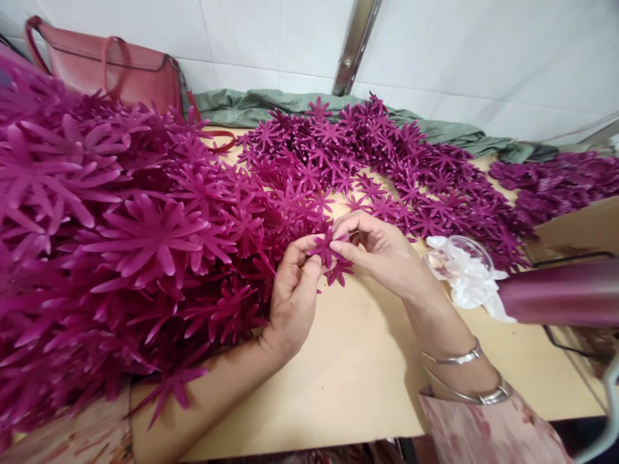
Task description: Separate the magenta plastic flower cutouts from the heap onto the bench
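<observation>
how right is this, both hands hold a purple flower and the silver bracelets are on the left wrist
Wrong side: the head view shows the silver bracelets on the right wrist. The left hand and right hand do both hold a purple flower.

Workshop, by its heaps of purple flowers (pixel 155 238)

Flower (pixel 325 249) magenta; tbl (pixel 358 367) lt beige; sleeve (pixel 488 426) pink w/ blotches.

Has a flower heap (pixel 149 238) on the table (pixel 362 361) at left, a handbag (pixel 140 74) behind it (perhaps touching the wall (pixel 271 38)), more flowers (pixel 423 177) toward the back, plastic wrapping (pixel 476 287) at right.
</observation>
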Motion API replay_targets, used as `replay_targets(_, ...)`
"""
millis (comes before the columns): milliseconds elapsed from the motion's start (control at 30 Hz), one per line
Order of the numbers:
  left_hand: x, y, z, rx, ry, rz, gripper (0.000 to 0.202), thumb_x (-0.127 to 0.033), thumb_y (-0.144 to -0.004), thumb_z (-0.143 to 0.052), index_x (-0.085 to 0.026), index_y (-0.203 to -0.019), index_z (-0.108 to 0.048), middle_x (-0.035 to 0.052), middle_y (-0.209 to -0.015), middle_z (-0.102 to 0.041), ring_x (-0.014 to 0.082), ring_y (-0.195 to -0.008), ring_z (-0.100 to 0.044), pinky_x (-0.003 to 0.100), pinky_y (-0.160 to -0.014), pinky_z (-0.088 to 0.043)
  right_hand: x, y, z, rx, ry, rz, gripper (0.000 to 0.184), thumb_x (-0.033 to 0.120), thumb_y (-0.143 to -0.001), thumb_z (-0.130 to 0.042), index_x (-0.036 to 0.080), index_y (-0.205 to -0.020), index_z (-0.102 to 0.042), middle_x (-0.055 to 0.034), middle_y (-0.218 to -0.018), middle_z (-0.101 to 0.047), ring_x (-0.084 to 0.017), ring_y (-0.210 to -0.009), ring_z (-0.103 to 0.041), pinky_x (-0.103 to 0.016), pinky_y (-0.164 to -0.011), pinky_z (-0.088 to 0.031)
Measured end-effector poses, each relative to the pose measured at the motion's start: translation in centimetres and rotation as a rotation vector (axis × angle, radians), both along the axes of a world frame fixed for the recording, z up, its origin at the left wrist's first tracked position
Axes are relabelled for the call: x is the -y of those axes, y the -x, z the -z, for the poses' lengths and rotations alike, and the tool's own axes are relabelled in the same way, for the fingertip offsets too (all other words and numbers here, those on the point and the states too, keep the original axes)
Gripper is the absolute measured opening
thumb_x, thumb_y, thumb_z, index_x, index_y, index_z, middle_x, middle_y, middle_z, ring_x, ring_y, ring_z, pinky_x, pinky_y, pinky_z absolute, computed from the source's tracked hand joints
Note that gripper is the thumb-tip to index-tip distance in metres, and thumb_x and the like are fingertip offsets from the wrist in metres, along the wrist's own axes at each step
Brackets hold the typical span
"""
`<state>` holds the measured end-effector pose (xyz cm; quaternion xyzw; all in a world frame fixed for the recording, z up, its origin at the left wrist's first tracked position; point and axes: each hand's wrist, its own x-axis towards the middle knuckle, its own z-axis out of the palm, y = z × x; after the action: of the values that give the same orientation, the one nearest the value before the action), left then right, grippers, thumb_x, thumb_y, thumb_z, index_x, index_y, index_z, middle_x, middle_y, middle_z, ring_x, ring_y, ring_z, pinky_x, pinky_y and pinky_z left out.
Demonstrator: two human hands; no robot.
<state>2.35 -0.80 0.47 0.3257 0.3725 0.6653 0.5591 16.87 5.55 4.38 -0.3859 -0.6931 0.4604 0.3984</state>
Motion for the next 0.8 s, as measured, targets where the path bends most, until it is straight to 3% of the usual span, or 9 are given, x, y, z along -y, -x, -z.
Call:
replay_targets(100,-0.1,0.0,-0.1,-0.011,0.013,0.026,0.019,-0.031,-0.095,-0.069,-0.02,-0.111,-0.065,0.0034,-0.104,-0.076,0.0151,-0.089,-0.071,0.028,-0.082,-0.059,0.0,0.2,0.1,0.02,-0.032,0.007,0.022,0.04,-0.089,-0.08,0.021,-0.086,-0.07,-0.0012,-0.085,-0.069,-0.016,-0.075,-0.063,-0.029,-0.069,-0.052)
replay_targets(267,-0.3,0.3,0.1,-0.097,-0.004,0.013,0.018,-0.035,-0.095,-0.072,-0.019,-0.095,-0.064,0.0012,-0.092,-0.073,0.0122,-0.079,-0.067,0.025,-0.075,-0.057,0.0,0.0,-0.1,0.112,-0.161,-0.049,0.023,0.04,-0.096,-0.072,0.022,-0.083,-0.072,-0.0023,-0.085,-0.07,-0.017,-0.079,-0.065,-0.032,-0.078,-0.053)
replay_targets(367,-0.4,0.3,0.2,-0.079,-0.016,0.02,0.022,-0.038,-0.094,-0.073,-0.02,-0.091,-0.061,0.0002,-0.085,-0.071,0.0119,-0.073,-0.066,0.024,-0.07,-0.055,0.1,0.0,-0.1,0.127,-0.101,-0.098,0.027,0.045,-0.1,-0.065,0.023,-0.086,-0.074,-0.0039,-0.09,-0.071,-0.017,-0.075,-0.066,-0.033,-0.071,-0.056)
replay_targets(433,-0.4,0.2,0.2,-0.067,-0.018,0.017,0.024,-0.039,-0.093,-0.075,-0.02,-0.09,-0.06,-0.0004,-0.082,-0.07,0.0115,-0.072,-0.066,0.023,-0.068,-0.055,0.2,0.1,-0.1,0.139,-0.125,-0.091,0.029,0.045,-0.102,-0.061,0.025,-0.089,-0.076,-0.0054,-0.096,-0.073,-0.019,-0.079,-0.069,-0.035,-0.075,-0.058)
replay_targets(533,-0.4,0.2,0.3,-0.069,-0.01,0.013,0.024,-0.037,-0.092,-0.075,-0.02,-0.089,-0.059,-0.0016,-0.081,-0.069,0.01,-0.072,-0.065,0.022,-0.069,-0.054,0.2,0.4,0.1,0.171,-0.278,0.007,0.023,0.041,-0.101,-0.064,0.026,-0.097,-0.081,-0.0073,-0.108,-0.077,-0.023,-0.104,-0.071,-0.041,-0.098,-0.055)
replay_targets(600,-0.4,0.1,0.3,-0.062,-0.001,0.003,0.024,-0.036,-0.092,-0.076,-0.02,-0.089,-0.058,-0.0024,-0.082,-0.069,0.0095,-0.073,-0.067,0.022,-0.071,-0.055,0.0,0.3,0.2,0.168,-0.319,0.085,0.021,0.039,-0.101,-0.065,0.027,-0.1,-0.082,-0.0071,-0.11,-0.078,-0.024,-0.11,-0.07,-0.042,-0.103,-0.053)
replay_targets(700,-0.3,0.1,0.2,-0.049,0.007,-0.014,0.027,-0.039,-0.091,-0.077,-0.022,-0.091,-0.056,-0.0029,-0.085,-0.07,0.0113,-0.077,-0.072,0.025,-0.076,-0.058,-0.7,-0.6,0.6,0.103,-0.29,0.253,0.02,0.042,-0.099,-0.067,0.027,-0.096,-0.08,-0.0045,-0.101,-0.077,-0.023,-0.099,-0.069,-0.04,-0.096,-0.053)
replay_targets(800,-0.3,0.1,0.1,-0.052,0.014,-0.019,0.029,-0.042,-0.09,-0.077,-0.022,-0.092,-0.056,-0.003,-0.084,-0.07,0.0127,-0.077,-0.074,0.027,-0.077,-0.059,-1.7,-1.7,1.3,-0.028,-0.211,0.428,0.024,0.047,-0.096,-0.069,0.025,-0.09,-0.077,-0.0007,-0.083,-0.07,-0.019,-0.079,-0.062,-0.034,-0.078,-0.052)
